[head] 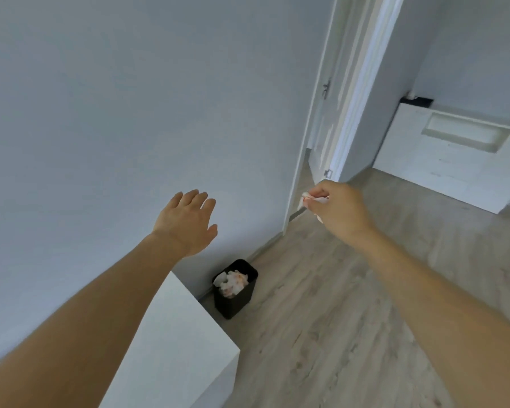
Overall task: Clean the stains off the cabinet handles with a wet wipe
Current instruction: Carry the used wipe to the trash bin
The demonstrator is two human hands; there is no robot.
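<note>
Holding both arms out in front of me, I log the scene from the nearest things outward. At lower left of the frame, a plain white box-shaped cabinet top [171, 343] sits under my left forearm; no handle shows on it from this angle. Just beyond its far corner, at lower centre, a small black plastic waste bin [235, 290] stands on the grey wood-grain laminate floor [321, 334], against the pale wall. It holds several crumpled white wipes with orange-red staining [231, 282].

My left hand [189, 222] is at centre left, fingers straight and together, palm down, holding nothing. My right hand [337, 209] is at centre right, fingers curled, pinching a crumpled white wet wipe with faint reddish marks [305, 198]; only a small part of it shows past the fingers.

Farther off, at upper centre, a white door [324, 119] with a dark lever handle stands ajar. At upper right, a long low white cabinet with a recessed slot [442, 160] rests against the far wall.

Judgement: no cabinet handle is in view. The soiled wipes suggest some wiping is done. The wipe in hand looks used and probably goes in the bin next. I cannot tell how many handles are left.
</note>
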